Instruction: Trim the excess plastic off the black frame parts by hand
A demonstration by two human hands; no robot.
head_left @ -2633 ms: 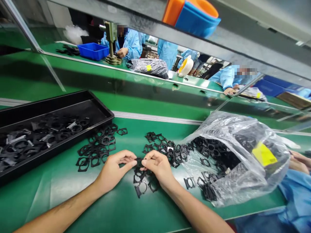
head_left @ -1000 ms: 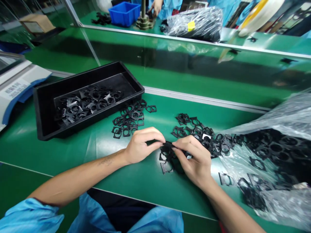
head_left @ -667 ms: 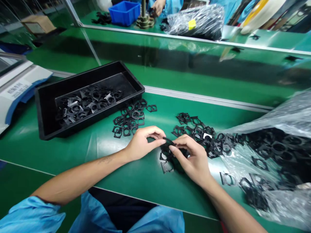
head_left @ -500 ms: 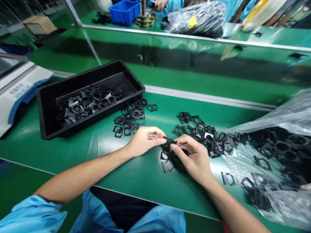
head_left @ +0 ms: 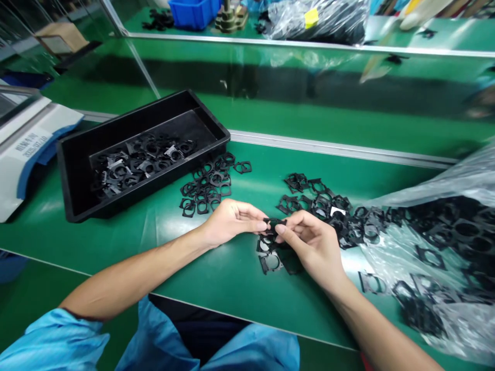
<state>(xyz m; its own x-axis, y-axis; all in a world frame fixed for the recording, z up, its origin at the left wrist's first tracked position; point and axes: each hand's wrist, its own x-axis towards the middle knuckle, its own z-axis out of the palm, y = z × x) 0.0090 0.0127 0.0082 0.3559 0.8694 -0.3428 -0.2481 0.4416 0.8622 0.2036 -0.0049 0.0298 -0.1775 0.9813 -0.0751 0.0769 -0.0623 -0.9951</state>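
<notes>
Head view, both hands [head_left: 270, 229] pinching flat black plastic ring-frame [head_left: 273, 223], glossy green table [head_left: 216, 278]

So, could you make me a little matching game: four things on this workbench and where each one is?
1 black tray
2 plastic bag
3 blue bin
4 small black part

A far back, at the top edge
B pinched between left hand and right hand
C off to the left
D at the right edge

Pairs: 1-C, 2-D, 3-A, 4-B
</notes>
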